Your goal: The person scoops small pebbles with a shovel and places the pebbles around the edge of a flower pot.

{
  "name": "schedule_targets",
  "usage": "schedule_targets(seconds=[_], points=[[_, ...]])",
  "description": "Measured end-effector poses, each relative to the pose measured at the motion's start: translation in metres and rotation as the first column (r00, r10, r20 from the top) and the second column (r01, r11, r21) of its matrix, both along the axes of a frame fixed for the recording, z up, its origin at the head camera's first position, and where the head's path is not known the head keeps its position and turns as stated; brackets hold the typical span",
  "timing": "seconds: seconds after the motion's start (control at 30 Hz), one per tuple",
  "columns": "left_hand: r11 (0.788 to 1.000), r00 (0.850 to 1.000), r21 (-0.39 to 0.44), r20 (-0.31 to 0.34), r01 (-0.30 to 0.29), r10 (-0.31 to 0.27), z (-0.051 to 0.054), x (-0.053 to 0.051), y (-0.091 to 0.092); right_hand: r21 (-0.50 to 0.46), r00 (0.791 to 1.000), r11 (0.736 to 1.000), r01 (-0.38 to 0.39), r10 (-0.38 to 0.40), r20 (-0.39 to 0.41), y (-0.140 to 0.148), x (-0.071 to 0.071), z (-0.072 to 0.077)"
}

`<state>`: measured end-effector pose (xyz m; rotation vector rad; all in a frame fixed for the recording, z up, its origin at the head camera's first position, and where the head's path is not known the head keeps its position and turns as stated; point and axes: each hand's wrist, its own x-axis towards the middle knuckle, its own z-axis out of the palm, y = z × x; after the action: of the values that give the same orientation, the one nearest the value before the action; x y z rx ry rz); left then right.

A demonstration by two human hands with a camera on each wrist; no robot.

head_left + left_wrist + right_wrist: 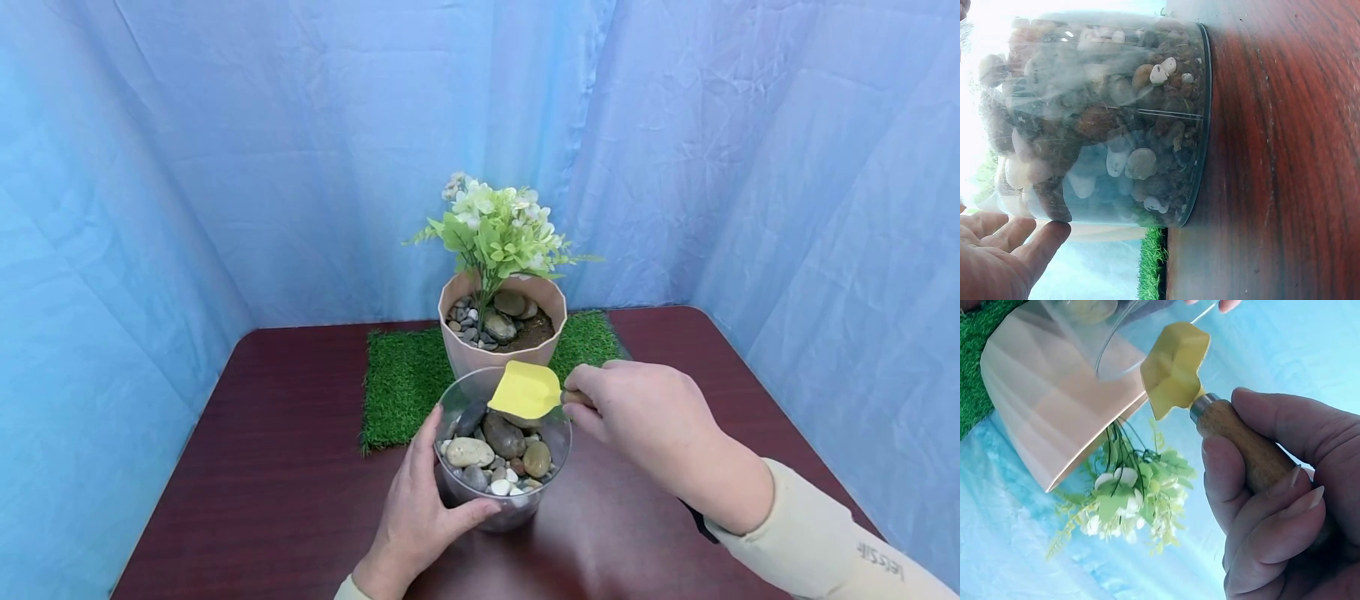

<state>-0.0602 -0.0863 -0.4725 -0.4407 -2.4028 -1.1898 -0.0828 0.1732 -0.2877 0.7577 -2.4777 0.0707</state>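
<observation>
My right hand (652, 408) grips the wooden handle (1254, 447) of a small hand shovel with a yellow blade (527, 390). The blade hovers over the far right part of a clear container's opening. Stones, both large pebbles (470, 452) and small white ones, fill much of this clear container (510, 521). Around its near left side lies my left hand (420, 508), thumb along the front and fingers against the left wall. In the left wrist view, fingertips (1047, 240) touch the wall, and layered stones show through it. Whether the blade carries anything, I cannot tell.
Just behind the container stands a pink plant pot (468, 354) with a white-flowered plant (487, 237), pebbles and dark soil. It sits on a green artificial grass mat (405, 383). The dark red wooden table (285, 467) is enclosed by blue curtains (300, 167).
</observation>
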Motion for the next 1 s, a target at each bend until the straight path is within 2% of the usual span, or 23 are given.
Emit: schedule_targets(seconds=[0.13,0.33,1.0], points=[[1.0,1.0,-0.004,0.012,0.0,0.0,0.0,0.0,0.0,0.021,0.998,1.0,0.013,-0.014,0.066,-0.004,0.003,0.0],[1.0,1.0,-0.005,0.023,0.005,-0.005,0.001,0.0,0.0,0.053,0.993,0.998,0.016,-0.022,0.12,-0.009,0.003,-0.001],[1.0,0.999,-0.001,0.031,0.01,-0.01,0.002,0.0,0.0,0.113,0.991,0.993,-0.027,0.012,0.131,-0.019,0.0,-0.008]])
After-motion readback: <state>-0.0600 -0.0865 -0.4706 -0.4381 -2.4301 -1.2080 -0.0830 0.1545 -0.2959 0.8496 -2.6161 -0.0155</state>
